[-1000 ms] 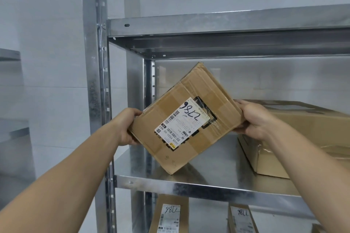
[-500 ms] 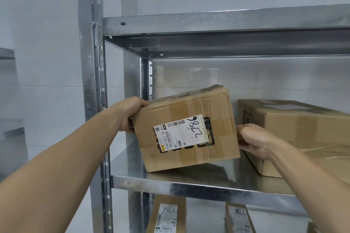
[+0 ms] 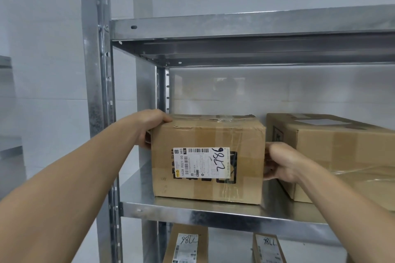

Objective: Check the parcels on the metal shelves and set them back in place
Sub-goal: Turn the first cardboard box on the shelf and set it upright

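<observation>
A brown cardboard parcel (image 3: pixel 208 134) with a white shipping label (image 3: pixel 202 162) marked 2786 stands flat on the metal shelf (image 3: pixel 192 213), label facing me. My left hand (image 3: pixel 150 126) grips its upper left corner, thumb on top and fingers down the left side. My right hand (image 3: pixel 280 161) holds the parcel's right side, fingers curled against it in the gap beside a larger box.
A bigger cardboard box (image 3: pixel 333 151) stands just right of the parcel. Two narrow parcels (image 3: pixel 188 243) (image 3: pixel 268 249) with labels stand on the shelf below. The steel upright (image 3: pixel 96 92) is at the left, another shelf (image 3: pixel 245 25) overhead, white wall behind.
The parcel, tilted on a corner in the air a second ago, has been turned level and lowered onto the shelf. Both hands stayed on its sides.
</observation>
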`<state>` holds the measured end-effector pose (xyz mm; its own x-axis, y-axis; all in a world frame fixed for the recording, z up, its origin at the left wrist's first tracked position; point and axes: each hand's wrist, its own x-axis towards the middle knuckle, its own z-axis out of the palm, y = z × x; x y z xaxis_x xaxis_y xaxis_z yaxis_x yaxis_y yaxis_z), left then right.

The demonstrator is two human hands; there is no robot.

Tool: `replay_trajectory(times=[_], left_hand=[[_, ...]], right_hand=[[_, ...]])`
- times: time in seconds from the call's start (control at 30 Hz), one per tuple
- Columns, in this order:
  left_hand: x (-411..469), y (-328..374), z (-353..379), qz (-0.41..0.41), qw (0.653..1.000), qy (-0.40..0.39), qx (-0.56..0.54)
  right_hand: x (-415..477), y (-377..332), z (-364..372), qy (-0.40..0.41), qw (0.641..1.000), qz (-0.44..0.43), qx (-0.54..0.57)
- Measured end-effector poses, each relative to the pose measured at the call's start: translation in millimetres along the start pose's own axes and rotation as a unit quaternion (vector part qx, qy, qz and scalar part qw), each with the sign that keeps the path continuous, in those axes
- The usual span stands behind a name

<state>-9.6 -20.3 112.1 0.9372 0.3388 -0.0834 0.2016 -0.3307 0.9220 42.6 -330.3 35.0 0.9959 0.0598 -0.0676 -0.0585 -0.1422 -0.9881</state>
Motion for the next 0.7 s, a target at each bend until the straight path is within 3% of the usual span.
replay_trajectory(times=[0.13,0.4,0.7], left_hand=[[-1,5,-1,-0.014,1.000,-0.008,0.020],[11,7,-3,-0.022,0.999,-0.008,0.048],[16,9,0,-0.029,0.996,-0.014,0.080]], right_hand=[[-6,-33,3,0.023,0.999,0.005,0.049],[-16,-74,8,-0.042,0.991,0.055,-0.113],[1,-77,11,-0.050,0.985,0.059,-0.156]])
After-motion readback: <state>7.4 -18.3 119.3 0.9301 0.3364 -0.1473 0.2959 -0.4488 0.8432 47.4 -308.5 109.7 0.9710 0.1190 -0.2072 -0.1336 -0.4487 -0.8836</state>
